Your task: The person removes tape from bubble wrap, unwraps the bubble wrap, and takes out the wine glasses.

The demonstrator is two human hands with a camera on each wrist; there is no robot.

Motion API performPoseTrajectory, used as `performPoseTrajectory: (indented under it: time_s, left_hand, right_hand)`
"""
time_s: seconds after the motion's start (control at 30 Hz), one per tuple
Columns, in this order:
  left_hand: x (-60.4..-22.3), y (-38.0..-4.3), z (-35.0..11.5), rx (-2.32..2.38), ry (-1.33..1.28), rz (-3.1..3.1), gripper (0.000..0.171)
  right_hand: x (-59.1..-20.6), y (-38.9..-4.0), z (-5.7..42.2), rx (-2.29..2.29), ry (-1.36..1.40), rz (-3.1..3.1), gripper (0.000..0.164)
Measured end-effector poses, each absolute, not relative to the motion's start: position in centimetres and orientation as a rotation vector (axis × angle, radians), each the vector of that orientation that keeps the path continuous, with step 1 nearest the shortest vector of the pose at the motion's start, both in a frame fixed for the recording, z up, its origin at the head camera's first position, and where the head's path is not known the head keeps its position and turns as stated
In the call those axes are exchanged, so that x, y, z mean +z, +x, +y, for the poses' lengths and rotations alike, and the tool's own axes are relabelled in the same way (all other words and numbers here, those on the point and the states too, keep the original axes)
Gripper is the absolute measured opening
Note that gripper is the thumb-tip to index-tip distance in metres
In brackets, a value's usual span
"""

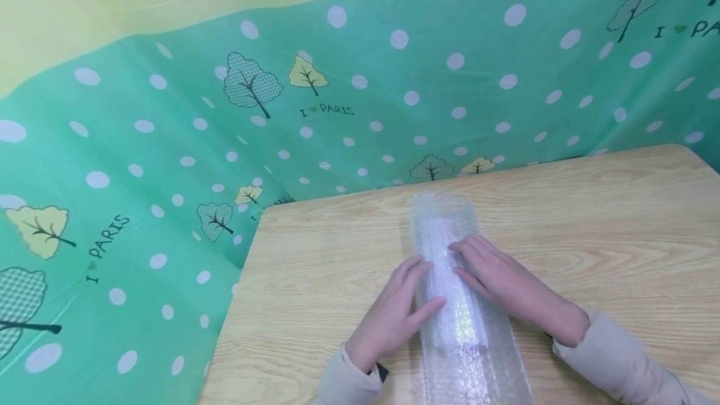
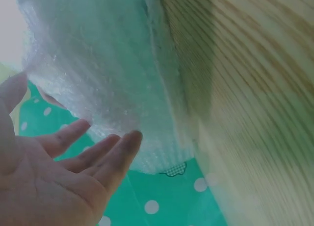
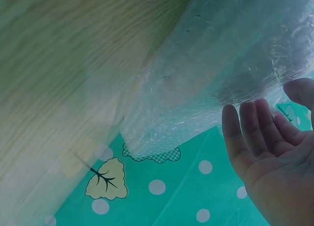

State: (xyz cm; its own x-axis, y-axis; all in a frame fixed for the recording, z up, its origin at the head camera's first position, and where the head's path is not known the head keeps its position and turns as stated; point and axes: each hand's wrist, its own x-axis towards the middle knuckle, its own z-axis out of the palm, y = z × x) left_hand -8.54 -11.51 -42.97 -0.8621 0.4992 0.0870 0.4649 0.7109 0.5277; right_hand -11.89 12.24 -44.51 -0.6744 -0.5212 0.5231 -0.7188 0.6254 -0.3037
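Observation:
A long strip of clear bubble wrap (image 1: 475, 374) lies lengthwise on the wooden table, folded over a paler, whitish core whose kind is hidden inside. My left hand (image 1: 390, 314) rests along its left side, fingertips on the wrap and thumb laid across the top. From the right, my right hand (image 1: 500, 277) touches the upper surface with slightly bent fingers. Both wrist views show the fingers spread and relaxed against the wrap: the left hand (image 2: 73, 172) at its side, the right hand (image 3: 274, 157) with fingertips at its surface.
The light wood-grain table (image 1: 596, 230) extends to both sides of the wrap. Behind it and to the left hangs a green curtain (image 1: 360, 142) with white dots, trees and lettering, close to the table's back edge.

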Motion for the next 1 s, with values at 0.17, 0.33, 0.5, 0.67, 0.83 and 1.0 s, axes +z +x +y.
performPoseTrajectory:
  time_s: [0.17, 0.33, 0.5, 0.67, 0.83, 1.0]
  left_hand:
    - [-42.6, -8.3, -10.9, 0.902, 0.686, 2.812, 0.069]
    - [-42.4, -7.9, -10.1, 0.906, 0.623, 2.803, 0.074]
    - [-42.5, -7.6, -9.6, 0.85, 0.596, 2.832, 0.081]
    - [-42.6, -7.4, -9.4, 0.819, 0.593, 2.871, 0.085]
    - [-42.7, -7.2, -9.3, 0.804, 0.591, 2.891, 0.089]
    - [-42.6, -7.1, -9.5, 0.805, 0.552, 2.888, 0.094]
  right_hand:
    - [-44.6, -11.8, 12.2, 0.715, 0.971, -2.499, 0.039]
    - [-44.6, -11.6, 12.1, 0.721, 0.923, -2.561, 0.046]
    - [-44.5, -11.4, 12.0, 0.718, 0.907, -2.611, 0.054]
    - [-44.5, -11.3, 12.0, 0.714, 0.914, -2.624, 0.058]
    - [-44.5, -11.3, 12.0, 0.743, 0.902, -2.614, 0.058]
    - [-44.4, -11.4, 12.0, 0.747, 0.897, -2.609, 0.058]
